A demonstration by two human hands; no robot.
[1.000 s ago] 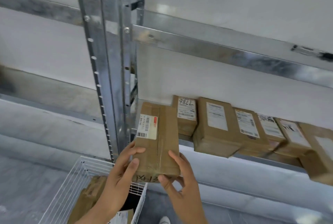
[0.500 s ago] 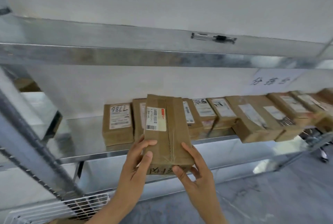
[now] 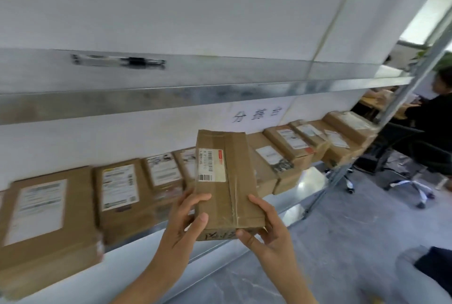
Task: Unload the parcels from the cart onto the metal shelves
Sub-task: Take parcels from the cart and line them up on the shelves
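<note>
Parcel (image 3: 227,181), centre frame, gripped by left hand (image 3: 186,220) and right hand (image 3: 266,228), not yet shelved; many boxes (image 3: 119,188) already lining shelf (image 3: 308,185).

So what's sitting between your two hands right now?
The taped brown parcel. Its lower end sits between the left hand and right hand, both holding it, as the head view shows.

Wall sign (image 3: 256,115) reads roughly "分拣台"; label (image 3: 211,164) on the parcel (image 3: 230,201) is illegible.

Taped brown parcel (image 3: 226,181), upright before shelf (image 3: 305,198)
</note>
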